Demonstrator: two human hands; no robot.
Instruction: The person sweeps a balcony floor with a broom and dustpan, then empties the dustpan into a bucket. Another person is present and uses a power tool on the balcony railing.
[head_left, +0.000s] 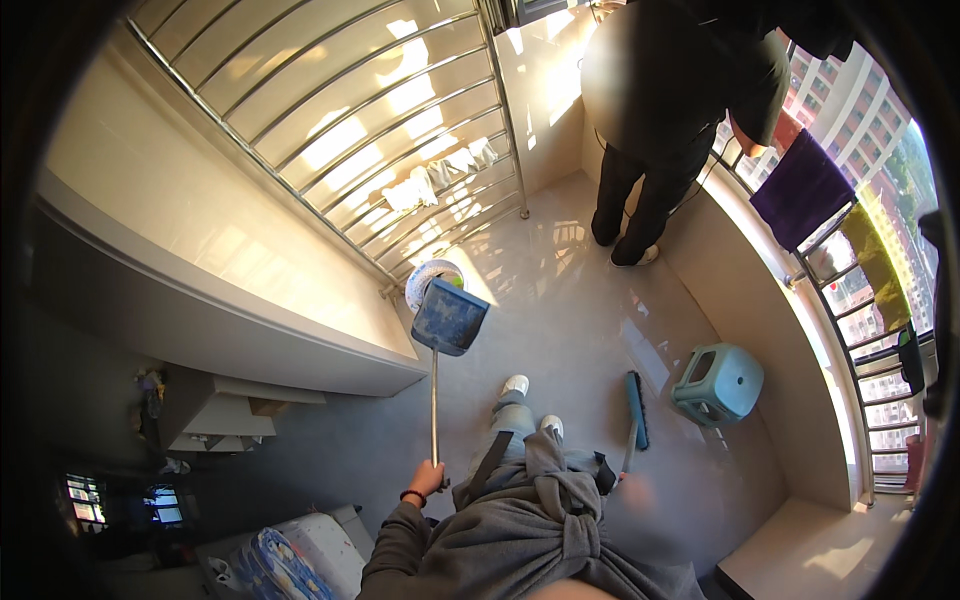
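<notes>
My left hand [427, 478], with a dark bead bracelet at the wrist, is closed round the metal handle of a long-handled dustpan [450, 317]. The blue pan, scuffed and greyish inside, is ahead of me on the left, in front of a white basin [435, 278]. On my right, the blue broom [637, 412] has its dark bristles at the floor. Its pale handle runs back to my right hand [636, 490], which is smeared by motion but appears closed on it.
A light-blue plastic stool [718, 384] stands to the right of the broom. Ahead, another person [650, 190] in dark clothes stands by the window railing, where a purple towel [803, 190] hangs. A metal rack [350, 130] leans along the left wall. Bagged items [285, 565] lie at lower left.
</notes>
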